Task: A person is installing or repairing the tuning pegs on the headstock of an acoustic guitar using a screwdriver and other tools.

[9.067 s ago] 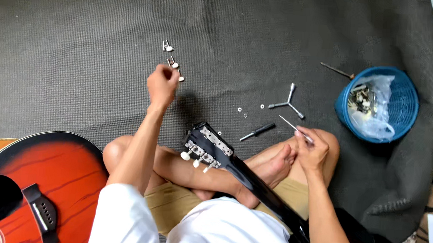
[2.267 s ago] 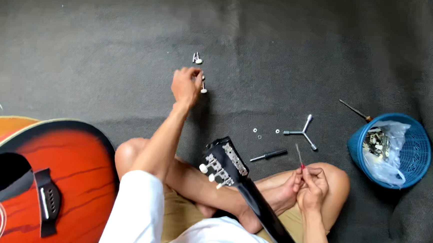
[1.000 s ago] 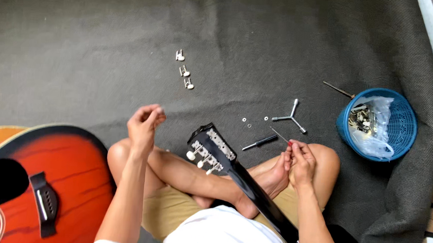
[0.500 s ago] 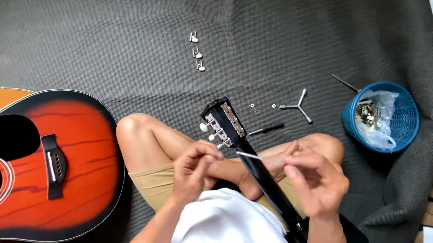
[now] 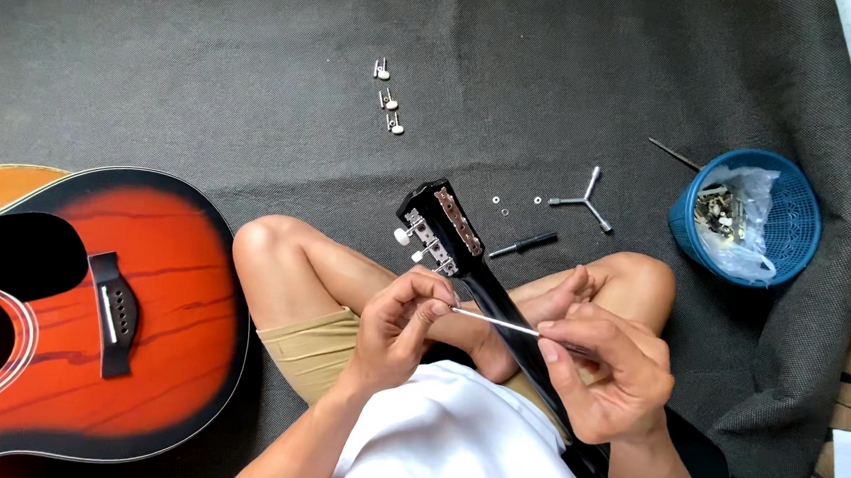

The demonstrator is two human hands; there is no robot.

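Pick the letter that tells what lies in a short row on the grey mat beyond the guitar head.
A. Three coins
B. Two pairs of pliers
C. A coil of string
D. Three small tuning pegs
D: three small tuning pegs with pale knobs lie in a row on the grey mat, well beyond the black guitar head that rests across the person's legs.

guitar body (image 5: 96, 317) cropped left, basket contents (image 5: 718, 208) indistinct

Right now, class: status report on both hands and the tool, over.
Left hand pinches the screwdriver tip. Right hand grips its handle end. Both over the guitar neck. Nothing between.
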